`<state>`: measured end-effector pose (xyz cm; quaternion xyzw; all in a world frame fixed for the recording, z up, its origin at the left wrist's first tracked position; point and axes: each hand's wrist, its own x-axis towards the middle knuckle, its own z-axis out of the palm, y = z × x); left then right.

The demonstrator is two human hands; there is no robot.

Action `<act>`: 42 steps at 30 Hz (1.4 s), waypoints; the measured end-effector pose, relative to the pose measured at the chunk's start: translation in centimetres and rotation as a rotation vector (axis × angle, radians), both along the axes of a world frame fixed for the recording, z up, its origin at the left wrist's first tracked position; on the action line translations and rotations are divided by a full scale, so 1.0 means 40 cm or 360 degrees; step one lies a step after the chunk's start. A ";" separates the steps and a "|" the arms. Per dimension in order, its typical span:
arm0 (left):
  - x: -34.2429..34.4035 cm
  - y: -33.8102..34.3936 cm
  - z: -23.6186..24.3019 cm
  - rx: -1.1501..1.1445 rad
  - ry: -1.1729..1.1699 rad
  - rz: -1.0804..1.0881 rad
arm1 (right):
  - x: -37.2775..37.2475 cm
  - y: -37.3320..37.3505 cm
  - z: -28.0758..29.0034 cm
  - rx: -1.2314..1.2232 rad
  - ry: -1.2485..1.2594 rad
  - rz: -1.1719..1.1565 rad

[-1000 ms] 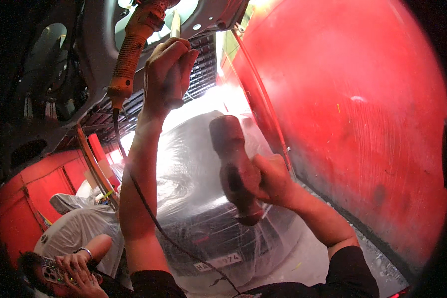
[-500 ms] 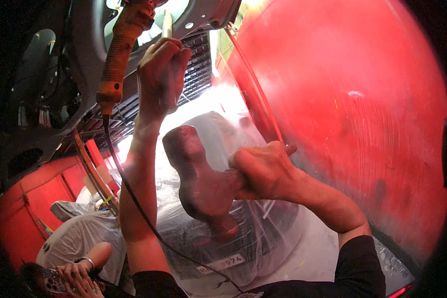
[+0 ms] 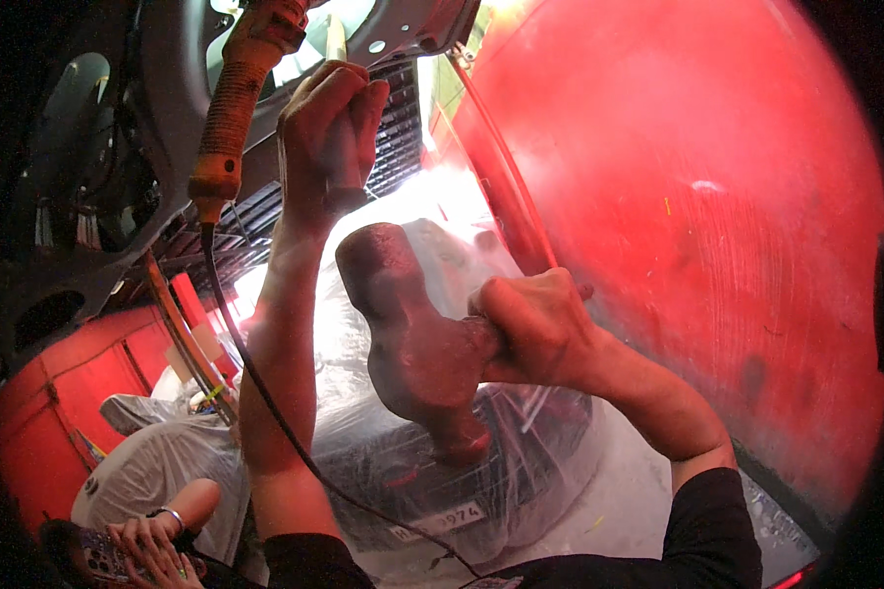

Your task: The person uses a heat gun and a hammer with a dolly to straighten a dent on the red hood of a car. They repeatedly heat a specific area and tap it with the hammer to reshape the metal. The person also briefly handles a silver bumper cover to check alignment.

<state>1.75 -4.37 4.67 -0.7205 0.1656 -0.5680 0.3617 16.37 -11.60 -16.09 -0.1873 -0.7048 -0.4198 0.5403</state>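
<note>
My right hand (image 3: pixel 545 334) is wrapped round the short handle of a heavy hammer (image 3: pixel 413 344), whose large, worn head hangs in front of me. Higher up, my left hand (image 3: pixel 329 133) is closed on a rod-like tool (image 3: pixel 343 177); its lower end sticks out below my fist and a pale part shows above it. That fist is close under a dark metal panel (image 3: pixel 403 54) with cutouts, which looks like the inside of a raised car hood. The hammer head is below the rod's lower end, apart from it.
A yellow-orange work lamp (image 3: pixel 231 128) hangs left of my left hand, and its black cable (image 3: pixel 265 393) runs down past my forearm. A car under clear plastic sheeting (image 3: pixel 550 471) stands beyond. A red wall (image 3: pixel 717 245) rises at right. Another person's hands (image 3: pixel 147 550) hold a phone at lower left.
My right hand and the hammer have moved slightly right and up. My left hand has turned a little, so more of the rod-like tool shows.
</note>
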 end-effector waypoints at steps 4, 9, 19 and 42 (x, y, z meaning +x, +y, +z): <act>0.016 -0.015 -0.012 -0.0025 -0.0053 0.0002 | 0.012 0.014 0.007 0.0025 0.0019 0.0011; 0.021 -0.016 -0.003 -0.0034 -0.0082 -0.0018 | 0.007 0.020 0.041 0.0184 0.0071 0.0024; 0.025 -0.029 -0.008 -0.0017 -0.0131 0.0090 | 0.036 0.010 0.073 0.0130 0.0055 0.0152; -0.030 -0.058 -0.035 -0.0191 -0.0036 0.0049 | 0.053 -0.023 -0.065 -0.0089 0.0054 -0.0121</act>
